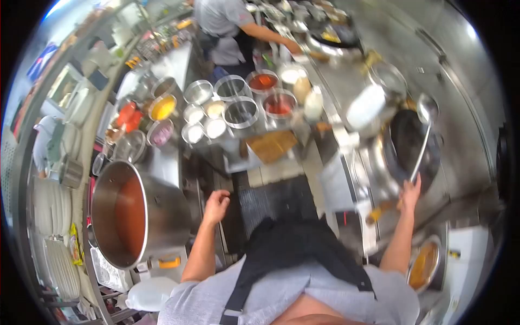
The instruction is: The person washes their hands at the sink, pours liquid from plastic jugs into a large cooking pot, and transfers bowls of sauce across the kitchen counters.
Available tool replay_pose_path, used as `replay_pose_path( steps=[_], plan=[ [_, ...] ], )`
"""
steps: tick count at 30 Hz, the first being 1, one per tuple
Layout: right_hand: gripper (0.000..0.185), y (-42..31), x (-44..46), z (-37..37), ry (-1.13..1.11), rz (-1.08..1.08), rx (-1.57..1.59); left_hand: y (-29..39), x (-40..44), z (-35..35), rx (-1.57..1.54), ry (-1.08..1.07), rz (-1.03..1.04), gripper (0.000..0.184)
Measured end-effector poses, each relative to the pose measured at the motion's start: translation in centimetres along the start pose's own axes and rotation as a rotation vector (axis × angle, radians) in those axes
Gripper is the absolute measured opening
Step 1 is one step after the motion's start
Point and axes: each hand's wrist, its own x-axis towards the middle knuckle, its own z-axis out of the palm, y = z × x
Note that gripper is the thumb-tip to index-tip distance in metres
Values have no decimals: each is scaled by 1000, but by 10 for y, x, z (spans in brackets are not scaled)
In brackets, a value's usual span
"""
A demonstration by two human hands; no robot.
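Observation:
My right hand point(410, 193) is closed around the handle of a long metal ladle point(428, 110), whose bowl is raised beside a dark wok point(410, 142) on the stove. My left hand point(218, 205) hangs in the air with its fingers curled together; whether it holds anything small cannot be made out. Near it on the left stands a large steel pot point(168, 214) with reddish-orange liquid inside. The wok's yellowish handle point(381, 212) points down toward my right forearm.
Round containers of sauces and ingredients point(241, 112) fill the counter ahead. Another person point(225, 32) reaches toward a second wok point(336, 37) at the top. A pot of brownish food point(424, 265) is at lower right; stacked plates point(59, 265) stand at far left.

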Motion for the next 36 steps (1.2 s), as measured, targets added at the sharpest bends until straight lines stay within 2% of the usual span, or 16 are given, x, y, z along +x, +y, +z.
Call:
replay_pose_path(
  steps=[5,9,10,11,14,17,21,24,25,26,27,28,32,33,35,36],
  plan=[
    [71,-28,78,64,-20,127,114,43,65,-8,124,-62,-34,25],
    [55,-57,182,99,-214,6,512,25,105,11,213,-145,11,26],
    [53,-58,219,98,-213,2,373,62,107,16,242,-135,11,26],
    [55,-76,234,100,-251,15,417,32,116,25,-29,-125,-201,25],
    [54,-73,304,123,-54,78,407,77,114,33,5,-62,-185,23],
    [62,-77,359,135,-84,104,104,102,113,33,246,-143,-188,24],
    [67,-63,408,165,53,112,-222,166,112,38,169,16,-322,23],
    [72,-61,437,186,29,175,-452,135,122,24,156,28,-250,22],
    [75,-45,458,197,59,29,-604,104,129,14,193,16,-184,20],
    [75,-54,461,203,-25,81,-446,100,132,17,-63,28,-172,18],
    [54,-43,479,217,8,54,-424,150,132,26,-41,67,-274,16],
    [43,-34,498,224,-47,4,-323,118,137,21,194,98,-50,17],
    [13,-24,562,220,-562,113,547,195,131,20,449,148,-75,27],
    [8,30,679,232,-835,270,810,195,124,17,376,185,-169,27],
    [11,21,723,237,-567,537,1214,200,113,10,365,249,-288,26],
    [5,5,698,235,-614,-165,731,195,109,3,358,257,-338,27]
  ],
)
